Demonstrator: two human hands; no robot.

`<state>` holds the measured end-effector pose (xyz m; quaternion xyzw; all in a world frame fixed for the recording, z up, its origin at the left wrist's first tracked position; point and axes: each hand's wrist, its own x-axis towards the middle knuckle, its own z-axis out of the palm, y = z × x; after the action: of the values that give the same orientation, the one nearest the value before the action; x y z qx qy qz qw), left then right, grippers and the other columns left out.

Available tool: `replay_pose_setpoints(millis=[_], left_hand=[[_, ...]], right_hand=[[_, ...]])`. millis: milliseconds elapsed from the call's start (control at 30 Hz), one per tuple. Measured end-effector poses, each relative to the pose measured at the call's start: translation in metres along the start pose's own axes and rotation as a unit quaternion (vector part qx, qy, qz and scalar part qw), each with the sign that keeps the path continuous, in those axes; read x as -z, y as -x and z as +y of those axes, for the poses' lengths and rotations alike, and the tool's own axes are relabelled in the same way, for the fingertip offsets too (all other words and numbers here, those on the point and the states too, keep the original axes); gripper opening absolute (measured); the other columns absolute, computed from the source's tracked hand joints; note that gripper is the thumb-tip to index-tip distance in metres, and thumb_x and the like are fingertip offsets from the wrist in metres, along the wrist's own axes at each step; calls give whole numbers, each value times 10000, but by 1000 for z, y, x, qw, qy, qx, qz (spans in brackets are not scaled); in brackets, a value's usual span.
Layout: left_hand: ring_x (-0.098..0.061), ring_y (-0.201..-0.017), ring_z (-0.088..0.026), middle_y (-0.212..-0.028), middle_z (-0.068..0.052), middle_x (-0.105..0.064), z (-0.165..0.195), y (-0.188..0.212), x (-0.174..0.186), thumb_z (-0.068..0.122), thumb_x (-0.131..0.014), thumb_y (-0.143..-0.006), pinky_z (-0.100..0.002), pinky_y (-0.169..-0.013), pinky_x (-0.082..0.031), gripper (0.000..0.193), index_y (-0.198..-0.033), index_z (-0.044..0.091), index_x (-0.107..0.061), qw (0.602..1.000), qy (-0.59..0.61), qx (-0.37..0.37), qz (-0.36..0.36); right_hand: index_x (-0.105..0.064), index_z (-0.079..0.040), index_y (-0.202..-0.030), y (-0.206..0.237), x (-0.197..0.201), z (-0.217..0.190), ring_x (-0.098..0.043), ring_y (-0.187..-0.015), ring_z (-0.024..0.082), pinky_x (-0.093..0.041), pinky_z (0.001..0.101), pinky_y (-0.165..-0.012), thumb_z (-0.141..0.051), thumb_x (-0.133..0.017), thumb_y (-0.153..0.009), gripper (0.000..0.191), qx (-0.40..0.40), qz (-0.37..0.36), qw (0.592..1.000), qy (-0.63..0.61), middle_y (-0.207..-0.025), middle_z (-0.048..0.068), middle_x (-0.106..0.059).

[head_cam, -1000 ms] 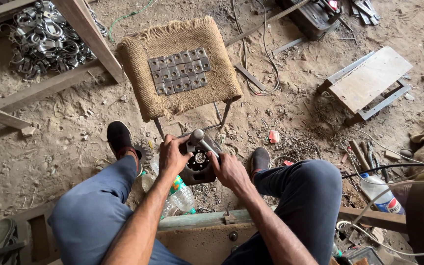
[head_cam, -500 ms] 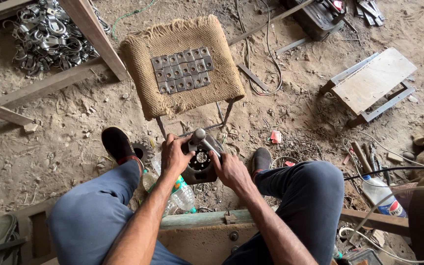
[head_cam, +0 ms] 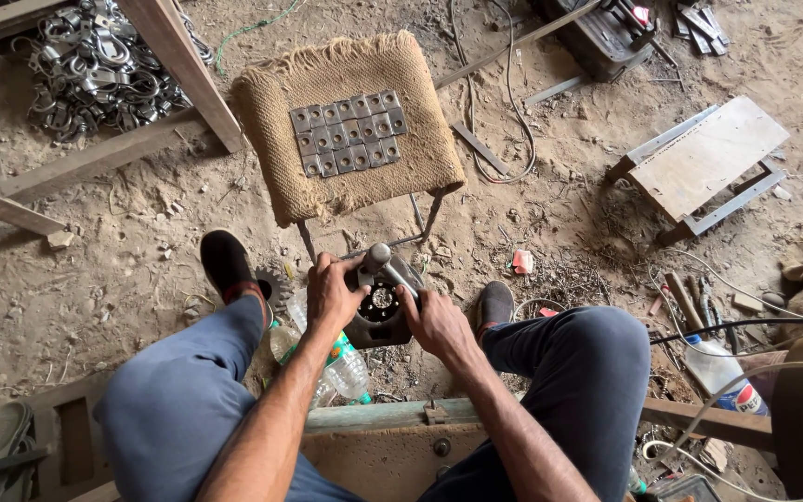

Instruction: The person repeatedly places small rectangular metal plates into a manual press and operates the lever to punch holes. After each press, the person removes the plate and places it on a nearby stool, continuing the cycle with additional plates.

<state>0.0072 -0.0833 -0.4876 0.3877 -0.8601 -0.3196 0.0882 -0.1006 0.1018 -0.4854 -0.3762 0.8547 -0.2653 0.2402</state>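
Between my knees I hold a dark metal part [head_cam: 381, 321] with a round bearing-like hole and a grey rod sticking up from it. My left hand [head_cam: 332, 293] grips its left side, fingers curled over the top edge. On the right side my right hand [head_cam: 435, 321] clasps it, thumb close to the rod. Just beyond stands a stool covered in burlap [head_cam: 346, 125], with several small square metal plates [head_cam: 348, 135] laid in rows on its seat.
A plastic bottle [head_cam: 341, 367] lies by my left leg, next to a toothed gear [head_cam: 273, 284]. A heap of metal clamps [head_cam: 95, 70] sits far left behind wooden beams. A small wooden bench [head_cam: 704, 158], cables, tools and another bottle [head_cam: 727, 376] lie to the right on the dirt floor.
My left foot has drawn back slightly toward me. Both hands stay clasped on the metal part in the same place.
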Motion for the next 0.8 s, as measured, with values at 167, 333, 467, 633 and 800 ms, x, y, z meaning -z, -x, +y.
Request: replay_pose_setpoints(millis=[167,333,467,633,800], left_hand=[[-535,-1083,-266,-1205,-53,-550,0,-2,0,171,-945,-675,-412,-976,-505,585,-1227,201,-753,999,2,31,-19],[-561,-1075,-239,-1212,-51,-549,-8,-5,-5,178,-956,-648,-398,-968,-530,609,-1222,181,-750,999,26,31,-17],[-576,-1044,-238,-1179,-62,-555,-15,-6,-11,209,-967,-636,-392,-944,-541,628,-1224,171,-749,1000,21,9,-5],[-581,-1027,-225,-1154,-62,-554,-18,-6,-14,219,-968,-626,-382,-911,-555,615,-1202,164,-757,999,31,-11,11],[-568,-1007,-232,-1140,-64,-552,-20,-6,-15,214,-977,-617,-382,-896,-552,621,-1195,151,-757,999,27,-19,12]], right_hand=[[-663,18,-950,0,1,-2,-495,-449,141,-444,336,-346,-568,-393,-1052,653,-17,-8,1000,-1,-633,103,-620],[-679,14,-913,3,10,-14,-528,-424,148,-476,349,-347,-567,-388,-1054,664,-34,-12,999,-9,-614,101,-629],[-710,-12,-867,8,19,-23,-541,-394,160,-481,354,-350,-551,-396,-1054,651,-26,-6,999,-19,-579,97,-622],[-694,-21,-839,8,21,-26,-538,-379,145,-485,345,-343,-537,-400,-1058,633,-36,-13,999,-32,-545,63,-611],[-673,-20,-827,6,15,-18,-510,-378,133,-468,347,-329,-532,-406,-1062,624,-18,-10,999,-33,-547,57,-606]])
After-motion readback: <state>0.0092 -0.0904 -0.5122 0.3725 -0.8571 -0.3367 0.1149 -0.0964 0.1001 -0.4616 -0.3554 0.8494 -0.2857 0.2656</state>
